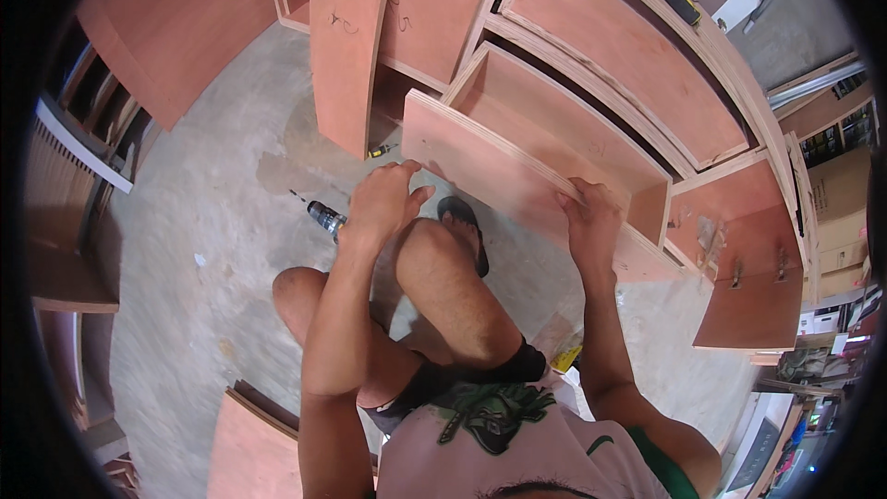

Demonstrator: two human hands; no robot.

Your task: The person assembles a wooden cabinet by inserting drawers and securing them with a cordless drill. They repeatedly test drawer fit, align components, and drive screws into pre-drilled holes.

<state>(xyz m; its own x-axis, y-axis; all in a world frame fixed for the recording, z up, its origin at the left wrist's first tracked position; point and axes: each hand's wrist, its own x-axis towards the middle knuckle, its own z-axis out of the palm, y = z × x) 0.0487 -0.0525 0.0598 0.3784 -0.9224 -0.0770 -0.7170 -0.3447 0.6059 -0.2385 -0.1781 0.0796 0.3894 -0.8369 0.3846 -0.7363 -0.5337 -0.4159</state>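
A plywood drawer (545, 120) stands pulled out of the cabinet (610, 51), with its pinkish front panel (490, 162) facing me. My right hand (593, 212) grips the top edge of that panel toward its right end, thumb on the near face and fingers over the edge. Close to the panel's left end is my left hand (381, 201), thumb and forefinger apart, with nothing visible in it. Whether its fingertips touch the panel I cannot tell. Just left of this hand a cordless drill (325, 217) lies on the floor, partly hidden by my forearm.
A loose board (346, 60) leans upright against the cabinet, with a small yellow-and-black tool (382, 150) at its foot. A yellow-and-black screwdriver (679, 5) lies on the cabinet top. At the right hangs an open hinged door (750, 310). Another panel (254, 448) lies at lower left.
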